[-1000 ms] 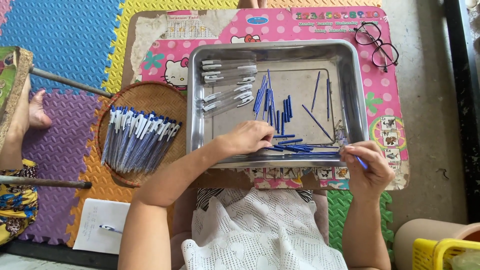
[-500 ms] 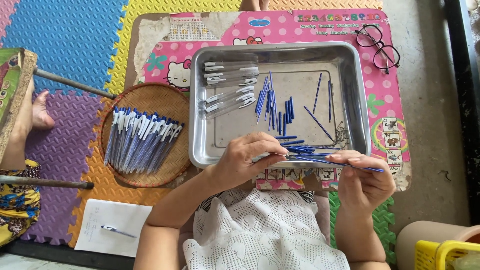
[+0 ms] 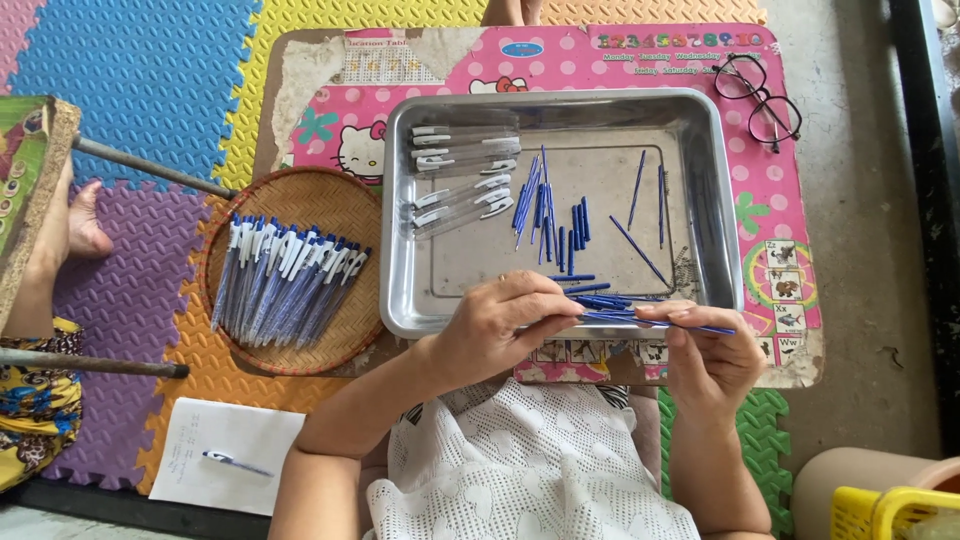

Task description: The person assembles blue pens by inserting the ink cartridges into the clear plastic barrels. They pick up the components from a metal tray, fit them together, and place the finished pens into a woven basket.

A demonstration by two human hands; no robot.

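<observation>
My left hand point(image 3: 505, 322) and my right hand point(image 3: 712, 358) meet over the front rim of a metal tray point(image 3: 400, 215). Between them they pinch a thin blue pen refill point(image 3: 640, 321), held level, its tip poking out past my right fingers. More loose blue refills point(image 3: 548, 208) lie in the tray's middle and in a small pile point(image 3: 598, 299) just beyond my fingers. Clear pen barrels with white clips point(image 3: 462, 150) lie in two groups at the tray's left end.
A round woven basket point(image 3: 345, 345) left of the tray holds several finished blue-and-white pens point(image 3: 285, 280). Eyeglasses point(image 3: 762, 95) rest on the pink board point(image 3: 780, 200). A paper sheet with a pen point(image 3: 225, 462) lies lower left. Another person's foot point(image 3: 85, 225) is far left; a yellow bin point(image 3: 900, 510) is lower right.
My left hand drew back from the refill pile in the tray. Both hands came together over the front rim, with the blue refill now stretched between them.
</observation>
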